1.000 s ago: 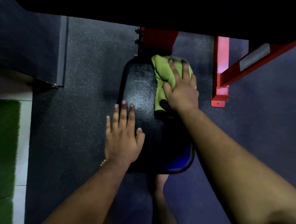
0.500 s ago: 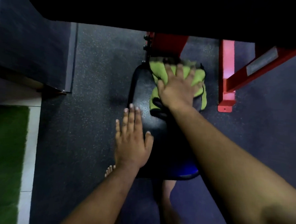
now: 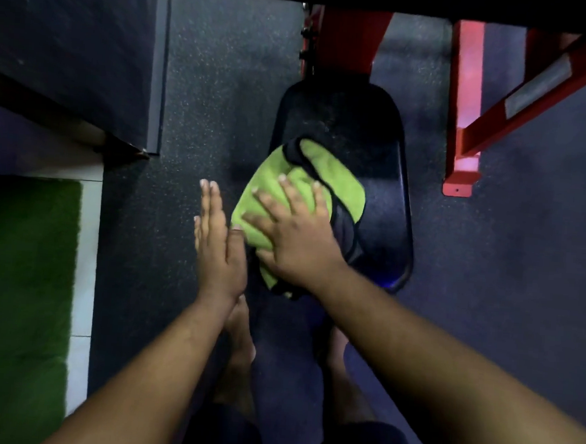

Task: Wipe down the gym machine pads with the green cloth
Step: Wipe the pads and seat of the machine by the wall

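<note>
A black seat pad [image 3: 366, 130] of a red gym machine lies below me in the middle of the view. The green cloth [image 3: 280, 183], edged in black, is spread over the pad's near left part. My right hand [image 3: 294, 232] presses flat on the cloth with fingers spread. My left hand [image 3: 218, 238] is held just off the pad's left edge, fingers straight and together, holding nothing; whether it touches the pad is unclear. The near left corner of the pad is hidden by cloth and hand.
The red machine frame [image 3: 462, 122] stands to the right of the pad, with a red post [image 3: 347, 43] behind it. Dark speckled rubber floor [image 3: 197, 78] surrounds the seat. Green turf [image 3: 21, 274] with a white border lies at the far left. My bare feet [image 3: 239, 349] are under the pad's near end.
My right hand has dragged the cloth from the pad's far end toward me and to the left. My left hand has slid off the pad to its left edge.
</note>
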